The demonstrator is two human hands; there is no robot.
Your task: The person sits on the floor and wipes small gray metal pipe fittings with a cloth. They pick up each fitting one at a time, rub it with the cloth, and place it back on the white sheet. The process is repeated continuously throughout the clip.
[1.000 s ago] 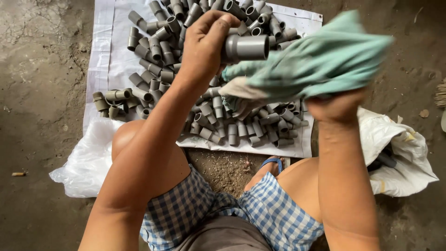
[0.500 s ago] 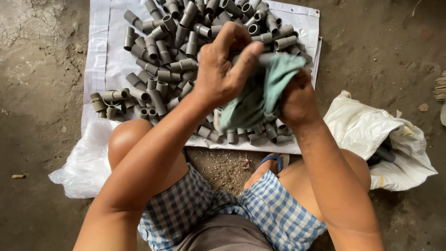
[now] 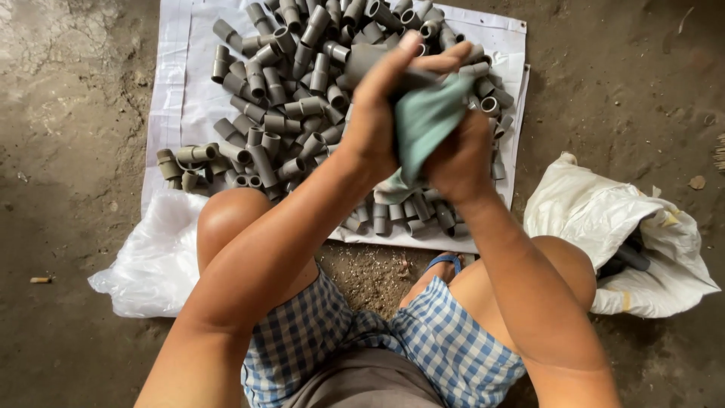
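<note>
left hand (image 3: 377, 121): you clamp the grey pipe fitting (image 3: 370, 57), held above the pile of fittings (image 3: 279, 98)
right hand (image 3: 453, 162): pinching the green cloth (image 3: 423, 121), now bunched tight against the fitting, not spread wide
change: hands closed together; wiping underway

You're squatting on a bare dirt floor (image 3: 68, 227), cracked and gritty, with a scatter of pale crumbs (image 3: 370, 272) between your knees. A white woven sheet (image 3: 175, 83) lies flat on it, carrying a heap of grey pipe fittings (image 3: 279, 113); a clear plastic bag (image 3: 147, 264) sits at its near left corner. A crumpled white sack (image 3: 604, 219) lies to the right, and a small butt-like scrap (image 3: 39, 280) far left.
</note>
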